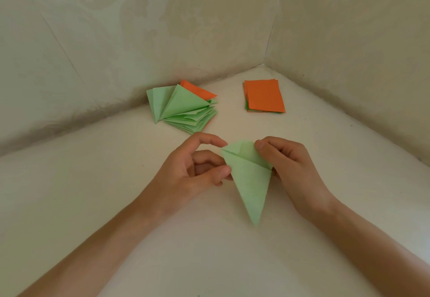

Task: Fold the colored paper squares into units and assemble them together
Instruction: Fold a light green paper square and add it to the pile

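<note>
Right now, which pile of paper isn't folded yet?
The right pile, orange on top: its sheets lie flat. The left pile holds pointed folded units, mostly green, like the unit being held.

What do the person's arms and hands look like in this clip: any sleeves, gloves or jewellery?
Both are bare: the left hand and right hand show no gloves or rings. The left forearm and right forearm are uncovered down to the frame edge, with no sleeve, watch or bracelet in view.
</note>
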Available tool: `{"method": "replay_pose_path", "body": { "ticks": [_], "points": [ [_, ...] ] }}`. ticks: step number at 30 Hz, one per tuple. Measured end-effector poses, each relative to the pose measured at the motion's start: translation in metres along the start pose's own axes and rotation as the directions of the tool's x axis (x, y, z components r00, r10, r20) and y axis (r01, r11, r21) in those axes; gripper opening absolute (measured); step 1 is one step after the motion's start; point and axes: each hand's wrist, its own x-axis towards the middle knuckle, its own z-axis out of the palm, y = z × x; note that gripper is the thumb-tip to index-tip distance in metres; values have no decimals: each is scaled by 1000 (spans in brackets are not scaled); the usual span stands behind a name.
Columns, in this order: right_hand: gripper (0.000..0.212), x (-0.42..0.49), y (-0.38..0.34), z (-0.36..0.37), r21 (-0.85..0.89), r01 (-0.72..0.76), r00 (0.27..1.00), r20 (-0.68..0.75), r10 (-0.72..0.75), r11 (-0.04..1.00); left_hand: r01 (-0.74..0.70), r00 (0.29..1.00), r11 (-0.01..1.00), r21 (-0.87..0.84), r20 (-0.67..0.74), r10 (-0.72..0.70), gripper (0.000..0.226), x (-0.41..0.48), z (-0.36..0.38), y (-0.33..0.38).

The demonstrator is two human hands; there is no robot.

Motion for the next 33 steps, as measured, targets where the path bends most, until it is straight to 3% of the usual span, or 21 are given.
{"method": "replay_pose_path", "body": {
  "ticks": [3, 8, 12, 18, 23, 27, 33],
  "points": [
    [42, 0, -2, -1, -3, -19, 1000, 5, 19, 1000, -5, 999, 1000, -9, -41, 5, 22, -1, 1, 3],
    [33, -4, -3, -2, -53, -14, 993, 119, 20, 998, 12, 994, 999, 33, -112, -8, 23, 0, 1, 3],
    [28, -3, -8, -2, 15, -66, 979, 197, 62, 998, 28, 992, 998, 52, -125, -22, 23, 2, 0, 0],
    [27, 0, -9, -3, 79, -205, 947, 270, 177, 976, -80, 988, 986, 146, -121, 98, 5, 3, -5, -7],
    [19, 1, -10, -6, 100, -231, 953, 224, 204, 968, -44, 995, 988, 147, -80, 56, 11, 2, -3, -4],
    [17, 2, -11, -8, 80, -270, 948, 197, 250, 960, -17, 999, 988, 153, -42, 23, 33, 1, -4, -4],
    [14, 1, -13, -10, 113, -324, 931, 212, 296, 939, 11, 999, 986, 167, -49, -3, 33, 2, -3, -3]
  ]
}}
